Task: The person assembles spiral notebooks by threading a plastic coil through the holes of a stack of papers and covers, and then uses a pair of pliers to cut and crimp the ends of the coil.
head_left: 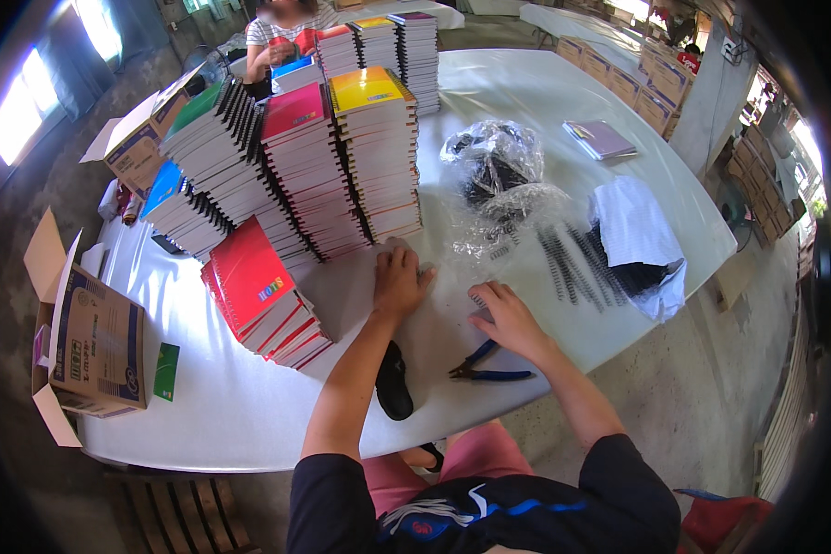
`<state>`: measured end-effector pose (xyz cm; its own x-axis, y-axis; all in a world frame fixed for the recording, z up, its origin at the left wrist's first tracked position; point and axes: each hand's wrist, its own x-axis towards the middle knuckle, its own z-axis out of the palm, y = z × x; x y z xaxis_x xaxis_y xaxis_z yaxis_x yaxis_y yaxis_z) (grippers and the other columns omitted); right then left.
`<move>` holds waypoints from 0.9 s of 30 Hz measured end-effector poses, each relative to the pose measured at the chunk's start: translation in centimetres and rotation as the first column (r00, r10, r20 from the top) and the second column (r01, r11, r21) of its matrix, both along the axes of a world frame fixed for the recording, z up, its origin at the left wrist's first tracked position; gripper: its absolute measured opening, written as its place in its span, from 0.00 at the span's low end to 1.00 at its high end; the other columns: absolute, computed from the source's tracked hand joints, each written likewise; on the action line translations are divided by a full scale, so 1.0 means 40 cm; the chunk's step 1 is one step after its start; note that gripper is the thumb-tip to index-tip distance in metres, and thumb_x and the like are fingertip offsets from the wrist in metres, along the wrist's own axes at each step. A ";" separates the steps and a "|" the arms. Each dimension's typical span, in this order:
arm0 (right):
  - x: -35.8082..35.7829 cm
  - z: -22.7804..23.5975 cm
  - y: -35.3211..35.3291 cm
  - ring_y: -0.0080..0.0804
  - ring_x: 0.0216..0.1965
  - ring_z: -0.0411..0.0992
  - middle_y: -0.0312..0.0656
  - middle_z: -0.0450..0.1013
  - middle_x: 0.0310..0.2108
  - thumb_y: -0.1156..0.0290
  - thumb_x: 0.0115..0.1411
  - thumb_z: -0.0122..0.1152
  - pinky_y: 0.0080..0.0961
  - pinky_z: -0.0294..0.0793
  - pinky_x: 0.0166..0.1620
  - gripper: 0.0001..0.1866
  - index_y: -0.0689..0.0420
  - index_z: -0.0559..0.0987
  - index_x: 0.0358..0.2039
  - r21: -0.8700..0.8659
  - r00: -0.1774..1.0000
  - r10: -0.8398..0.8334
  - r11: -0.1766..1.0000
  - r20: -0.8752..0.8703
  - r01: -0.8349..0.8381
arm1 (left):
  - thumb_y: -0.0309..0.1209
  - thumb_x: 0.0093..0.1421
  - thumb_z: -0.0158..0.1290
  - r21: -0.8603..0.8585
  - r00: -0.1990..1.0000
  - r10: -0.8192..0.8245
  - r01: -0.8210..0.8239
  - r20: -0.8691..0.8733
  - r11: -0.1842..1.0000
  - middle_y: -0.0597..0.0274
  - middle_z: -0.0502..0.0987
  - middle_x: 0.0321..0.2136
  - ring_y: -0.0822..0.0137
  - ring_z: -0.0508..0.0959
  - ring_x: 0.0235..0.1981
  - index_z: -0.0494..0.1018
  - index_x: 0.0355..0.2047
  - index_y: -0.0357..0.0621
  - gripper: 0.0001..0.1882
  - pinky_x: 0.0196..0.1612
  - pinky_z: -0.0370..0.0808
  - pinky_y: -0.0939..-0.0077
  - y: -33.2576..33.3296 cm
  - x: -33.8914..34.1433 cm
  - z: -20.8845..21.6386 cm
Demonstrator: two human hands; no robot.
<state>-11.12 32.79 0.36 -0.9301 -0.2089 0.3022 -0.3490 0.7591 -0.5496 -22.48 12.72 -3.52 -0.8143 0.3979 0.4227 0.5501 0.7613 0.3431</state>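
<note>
My left hand rests on the table at the foot of a tall stack of yellow-covered spiral notebooks, thumb apart and nothing visible in it. Opposite it, my right hand lies on the tabletop with its thumb spread from the fingers, also without a visible object. Just below that hand are pliers with blue handles. A black elongated object, of a kind I cannot make out, lies between my forearms. Loose black binding coils are spread beyond my right hand, beside a crumpled clear plastic bag holding more.
Left of my hands stand red notebooks, pink-topped and green-topped stacks. Open cartons flank the table's left side. A white wrapper with black coils lies right. Across the table sits another person.
</note>
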 end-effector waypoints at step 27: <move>-0.131 0.059 0.242 0.37 0.39 0.70 0.38 0.74 0.30 0.81 0.47 0.53 0.35 0.66 0.42 0.26 0.51 0.72 0.49 0.184 0.948 -0.278 0.935 -0.155 0.304 | 0.36 0.56 0.55 0.708 0.560 -0.434 -0.529 0.706 0.468 0.61 0.72 0.24 0.69 0.68 0.15 0.69 0.33 0.38 0.13 0.19 0.65 0.73 0.416 -0.003 0.178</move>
